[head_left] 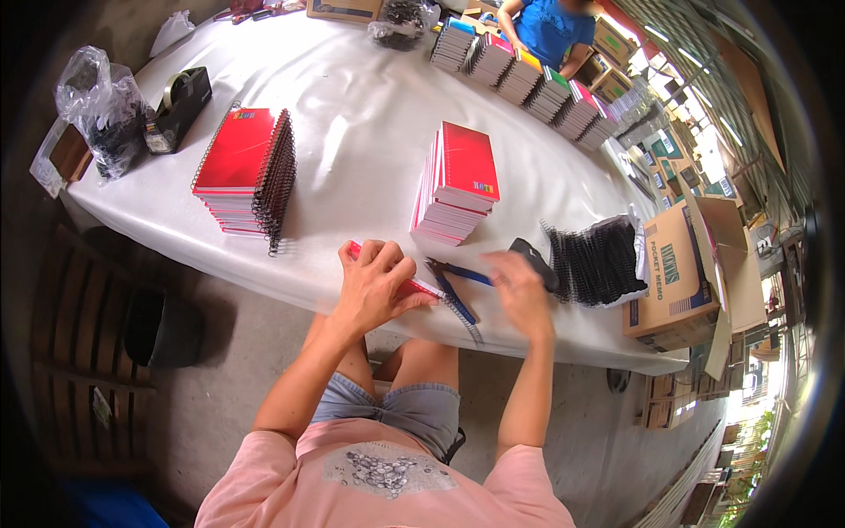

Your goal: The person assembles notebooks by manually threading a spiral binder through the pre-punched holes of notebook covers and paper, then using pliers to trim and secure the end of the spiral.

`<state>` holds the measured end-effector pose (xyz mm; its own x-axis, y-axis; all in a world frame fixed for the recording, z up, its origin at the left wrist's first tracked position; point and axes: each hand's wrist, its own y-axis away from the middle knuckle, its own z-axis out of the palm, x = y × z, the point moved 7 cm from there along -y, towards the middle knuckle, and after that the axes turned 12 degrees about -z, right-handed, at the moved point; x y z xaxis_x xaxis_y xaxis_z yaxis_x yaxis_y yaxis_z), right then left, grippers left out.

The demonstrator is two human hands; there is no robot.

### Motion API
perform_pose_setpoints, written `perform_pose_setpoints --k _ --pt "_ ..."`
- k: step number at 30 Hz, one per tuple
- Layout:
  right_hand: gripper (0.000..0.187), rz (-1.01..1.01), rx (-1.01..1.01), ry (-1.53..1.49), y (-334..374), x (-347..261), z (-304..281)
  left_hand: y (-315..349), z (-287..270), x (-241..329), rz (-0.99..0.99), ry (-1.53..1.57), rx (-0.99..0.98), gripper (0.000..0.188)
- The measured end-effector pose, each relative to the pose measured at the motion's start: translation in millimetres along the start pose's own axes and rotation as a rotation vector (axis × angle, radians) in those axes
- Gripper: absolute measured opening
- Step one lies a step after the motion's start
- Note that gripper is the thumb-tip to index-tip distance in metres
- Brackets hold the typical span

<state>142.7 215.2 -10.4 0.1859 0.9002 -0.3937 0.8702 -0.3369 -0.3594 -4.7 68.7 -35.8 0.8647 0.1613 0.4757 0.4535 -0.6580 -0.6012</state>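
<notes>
At the near edge of the table my left hand (377,282) grips a red-covered notebook (415,289), fingers closed over its top. A spiral binding coil (464,319) runs out past the notebook's right end. Beside it lie blue-handled pliers (458,289). My right hand (523,295), smeared by motion, is just right of the pliers, next to a dark object (535,262) whose kind I cannot make out. Its finger pose is unclear. Beyond my hands stands a stack of red notebooks (468,160). Farther left is another red stack (238,154) with dark coils along its sides.
Many black coils (603,257) lie on the right, beside an open cardboard box (673,264). A tape dispenser (180,110) and a plastic bag (107,119) occupy the left end. Spiral notebook stacks (519,75) line the far side, where another person in blue (554,31) stands.
</notes>
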Motion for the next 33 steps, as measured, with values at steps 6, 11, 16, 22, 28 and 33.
perform_pose_setpoints --k 6,11,16,22,28,33 --pt "0.038 0.331 0.042 0.69 44.1 96.6 -14.8 -0.6 -1.9 0.0 0.042 0.05 -0.018 0.052" --pt "0.039 0.34 0.613 -0.563 49.4 111.6 -26.7 -2.6 -5.4 3.4 0.04 0.087 -0.042 0.054" --pt "0.03 -0.174 0.291 -1.41 3.5 -17.0 25.0 2.3 -3.7 -1.6 0.033 0.128 -0.038 0.056" --pt "0.027 -0.041 -0.024 -1.157 4.8 -26.7 64.5 3.1 -2.0 3.5 0.085 0.105 -0.06 0.054" --pt "0.026 -0.168 -0.089 -1.183 0.7 -19.6 49.4 -0.1 -2.7 -0.1 0.05 0.192 -0.039 0.056" --pt "0.025 -0.163 0.022 -1.532 2.6 -29.0 42.8 -2.1 0.3 -5.5 0.021 0.187 -0.033 0.056"
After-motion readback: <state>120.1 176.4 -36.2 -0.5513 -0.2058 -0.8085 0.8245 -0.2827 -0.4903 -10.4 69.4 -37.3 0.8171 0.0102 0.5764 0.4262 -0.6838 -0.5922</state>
